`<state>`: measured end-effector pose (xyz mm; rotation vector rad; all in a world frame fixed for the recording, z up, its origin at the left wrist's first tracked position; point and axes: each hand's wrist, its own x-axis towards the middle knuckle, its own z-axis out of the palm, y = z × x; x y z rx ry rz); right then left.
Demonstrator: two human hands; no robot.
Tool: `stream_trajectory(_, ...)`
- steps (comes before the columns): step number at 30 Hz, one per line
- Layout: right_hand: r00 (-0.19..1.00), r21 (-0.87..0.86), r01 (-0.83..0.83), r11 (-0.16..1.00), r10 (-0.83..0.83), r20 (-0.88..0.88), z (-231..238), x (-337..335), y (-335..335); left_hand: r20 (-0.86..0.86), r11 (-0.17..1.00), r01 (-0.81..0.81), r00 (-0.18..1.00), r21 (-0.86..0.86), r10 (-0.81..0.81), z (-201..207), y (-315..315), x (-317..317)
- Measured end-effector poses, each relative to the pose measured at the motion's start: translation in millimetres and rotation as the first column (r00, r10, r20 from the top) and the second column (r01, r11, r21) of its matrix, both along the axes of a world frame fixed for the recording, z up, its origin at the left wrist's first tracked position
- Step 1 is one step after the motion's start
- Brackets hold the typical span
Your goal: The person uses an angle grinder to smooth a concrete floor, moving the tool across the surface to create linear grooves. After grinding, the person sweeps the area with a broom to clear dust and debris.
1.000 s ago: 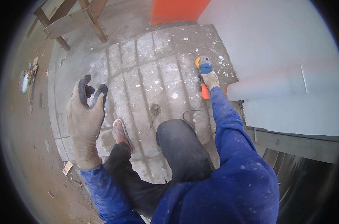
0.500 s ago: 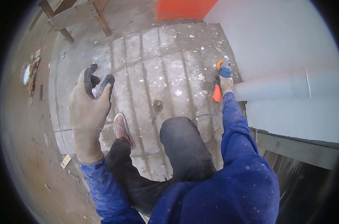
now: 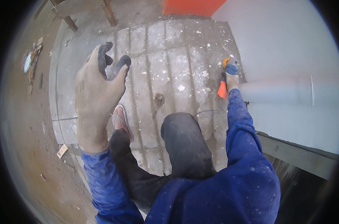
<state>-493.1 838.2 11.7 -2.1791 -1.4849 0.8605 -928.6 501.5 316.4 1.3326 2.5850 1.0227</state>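
Underfoot: dusty paved floor (image 3: 165, 63) with white flecks, white wall (image 3: 281, 41) on the right, orange panel (image 3: 191, 5) at the top, timber trestle legs (image 3: 108, 11) top left. Right hand (image 3: 232, 80) is clenched on an orange-handled angle grinder (image 3: 225, 74), down at the floor by the wall base next to a white pipe (image 3: 281, 91). Grinder's long axis runs roughly away from the person, head end farthest. Left hand (image 3: 96, 93), gloved, is raised, fingers spread, holding nothing.

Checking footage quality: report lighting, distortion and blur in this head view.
Head view: soft, even daylight, no hard shadows or glare; fisheye bends the slab joints and darkens the rim; left hand looms large and sharp; right hand with orange tool small but clear.
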Motion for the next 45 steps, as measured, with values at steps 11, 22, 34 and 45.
stream_trajectory(11, 0.987, 0.086, -0.16, 0.983, 0.161, -0.005, -1, 4, -50, 0.098, 0.999, -0.052, 0.994, -0.016, 0.053, -7, -5, -9)
stream_trajectory(22, 0.966, 0.103, -0.247, 0.963, 0.253, -0.049, 33, 6, -98, -0.111, 0.997, 0.069, 0.992, 0.021, -0.066, -8, 24, 14)
stream_trajectory(34, 0.948, -0.019, -0.244, 0.97, 0.243, 0.206, 33, -12, -67, -0.136, 0.999, 0.034, 0.99, 0.027, -0.03, -13, 20, 19)
stream_trajectory(45, 0.858, -0.045, -0.414, 0.909, 0.407, 0.313, 30, -6, -76, -0.199, 0.996, 0.077, 0.978, 0.034, -0.068, -13, 31, 29)
